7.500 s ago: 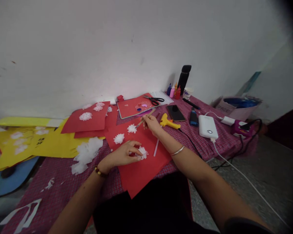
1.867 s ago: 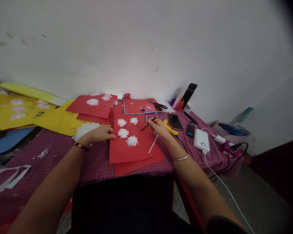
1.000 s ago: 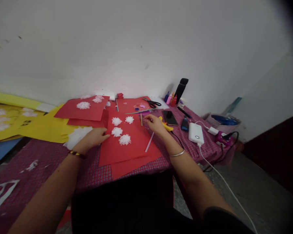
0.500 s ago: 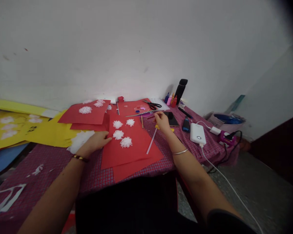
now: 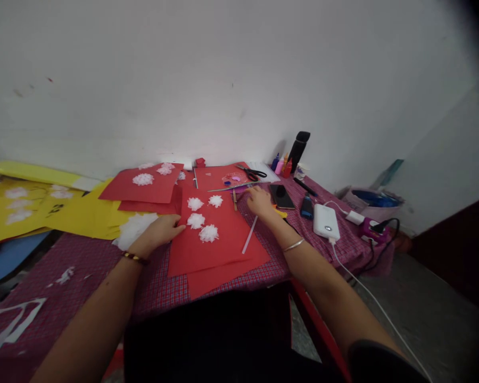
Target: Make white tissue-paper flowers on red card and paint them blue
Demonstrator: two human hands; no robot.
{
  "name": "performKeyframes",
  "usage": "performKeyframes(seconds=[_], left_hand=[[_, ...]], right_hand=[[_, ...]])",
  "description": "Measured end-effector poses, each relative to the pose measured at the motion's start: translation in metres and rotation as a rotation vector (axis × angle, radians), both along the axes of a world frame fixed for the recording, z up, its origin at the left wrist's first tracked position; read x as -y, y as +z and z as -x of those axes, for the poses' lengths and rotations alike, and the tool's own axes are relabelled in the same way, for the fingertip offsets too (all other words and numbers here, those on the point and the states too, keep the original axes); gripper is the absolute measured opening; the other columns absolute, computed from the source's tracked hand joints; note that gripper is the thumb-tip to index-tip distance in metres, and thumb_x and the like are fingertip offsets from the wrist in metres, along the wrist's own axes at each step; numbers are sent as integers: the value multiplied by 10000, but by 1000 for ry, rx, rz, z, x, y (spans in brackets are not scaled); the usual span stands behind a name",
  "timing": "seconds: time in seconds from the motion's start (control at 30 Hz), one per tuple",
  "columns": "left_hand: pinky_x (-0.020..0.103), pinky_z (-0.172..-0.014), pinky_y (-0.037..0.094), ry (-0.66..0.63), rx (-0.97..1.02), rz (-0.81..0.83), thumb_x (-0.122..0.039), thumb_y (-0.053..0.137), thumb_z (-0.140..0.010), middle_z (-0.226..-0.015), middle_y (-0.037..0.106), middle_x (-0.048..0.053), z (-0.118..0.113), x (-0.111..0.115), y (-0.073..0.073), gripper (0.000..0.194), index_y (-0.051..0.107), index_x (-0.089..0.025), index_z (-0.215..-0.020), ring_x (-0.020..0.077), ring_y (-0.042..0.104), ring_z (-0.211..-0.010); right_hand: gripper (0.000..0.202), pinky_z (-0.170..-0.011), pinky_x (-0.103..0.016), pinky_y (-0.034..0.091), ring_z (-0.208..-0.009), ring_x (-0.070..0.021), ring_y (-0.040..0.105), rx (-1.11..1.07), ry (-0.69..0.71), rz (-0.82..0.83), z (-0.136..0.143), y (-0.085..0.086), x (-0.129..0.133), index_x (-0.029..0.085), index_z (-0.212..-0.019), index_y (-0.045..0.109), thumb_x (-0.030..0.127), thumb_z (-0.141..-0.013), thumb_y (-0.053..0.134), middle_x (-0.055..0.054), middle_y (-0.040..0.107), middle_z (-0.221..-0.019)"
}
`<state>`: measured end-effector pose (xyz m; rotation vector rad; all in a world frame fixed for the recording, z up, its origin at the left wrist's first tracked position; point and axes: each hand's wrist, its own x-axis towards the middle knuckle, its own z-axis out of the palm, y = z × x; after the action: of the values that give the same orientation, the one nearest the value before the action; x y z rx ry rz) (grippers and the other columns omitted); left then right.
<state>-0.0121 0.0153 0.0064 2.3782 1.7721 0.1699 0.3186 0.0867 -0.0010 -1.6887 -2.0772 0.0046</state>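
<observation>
While the left hand (image 5: 163, 230) rests at the left edge of the red sheet (image 5: 219, 255), its thumb stands slightly apart from loosely bent fingers; whether they pinch the paper cannot be told. Four white paper clusters (image 5: 209, 233) sit on that sheet, left of a pale stick (image 5: 249, 235). Farther off, the right hand (image 5: 259, 202) curls its fingers low beside the partly hidden yellow glue gun (image 5: 280, 212), their hold unclear. Beyond lie black-handled scissors (image 5: 252, 172), then small bottles (image 5: 280, 166) near a tall black bottle (image 5: 299, 148).
</observation>
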Motion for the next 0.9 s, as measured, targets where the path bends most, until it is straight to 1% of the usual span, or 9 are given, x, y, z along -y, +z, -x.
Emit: performKeyframes(seconds=[0.1,0.17,0.27,0.37,0.5,0.6,0.7,0.8,0.9], left_hand=[[276,-587,321,-1,-13,-3,-369,463,-853,-759,622,52,0,0,-1,229,525,-180,-738,175,541,-663],[278,-594,335,-1,-16,-8,-353,470,-865,-771,623,54,-1,0,-2,221,531,-177,-747,169,540,-662],[279,-634,382,-3,-8,-11,-332,497,-883,-790,620,38,-3,3,-1,205,554,-164,-780,151,542,-672],[301,-696,435,-3,8,-14,-357,525,-906,-807,614,23,-4,5,-1,232,575,-149,-816,142,556,-703],[335,-750,473,-7,31,-20,-414,534,-919,-826,614,20,-3,6,-4,285,594,-145,-845,146,576,-749],[345,-764,484,-1,44,-23,-428,536,-921,-847,616,24,-2,5,-7,295,601,-146,-867,149,584,-773],[354,-777,492,6,49,-21,-429,542,-920,-878,622,31,-2,6,-8,294,606,-144,-896,154,592,-799],[369,-797,501,12,45,-20,-422,544,-922,-918,630,39,-3,8,-6,290,611,-140,-935,163,604,-835],[380,-815,507,10,42,-15,-412,547,-925,-950,637,46,-4,9,-5,281,616,-141,-960,169,612,-865]], right_hand=[[302,-1055,-480,256,-1182,-294,515,185,86,24,19,8,-12,205,-1100,668,212,-919,427,-137,642,-1189],[278,-1058,-481,230,-1170,-291,521,298,133,43,27,10,-20,200,-1078,677,221,-924,447,-138,651,-1181],[252,-1034,-489,258,-1144,-294,536,439,171,68,32,8,-25,183,-1087,671,271,-920,504,-137,646,-1181],[335,-1004,-492,313,-1126,-287,544,538,187,66,30,5,-22,163,-1173,619,364,-918,536,-121,619,-1204],[285,-980,-482,321,-1102,-288,556,608,259,23,26,5,-15,181,-1171,627,257,-936,484,-158,607,-1195],[244,-1010,-484,278,-1093,-286,554,627,376,2,23,7,-12,179,-1072,670,192,-920,480,-167,619,-1164],[183,-1041,-465,247,-1055,-263,564,593,504,6,19,11,-11,174,-925,694,161,-887,515,-139,650,-1090],[84,-1030,-438,272,-979,-240,583,481,602,18,15,17,-11,182,-789,679,160,-810,601,-99,675,-987],[27,-971,-404,336,-907,-229,593,284,621,-5,12,23,-10,177,-717,637,161,-715,658,-82,675,-889]])
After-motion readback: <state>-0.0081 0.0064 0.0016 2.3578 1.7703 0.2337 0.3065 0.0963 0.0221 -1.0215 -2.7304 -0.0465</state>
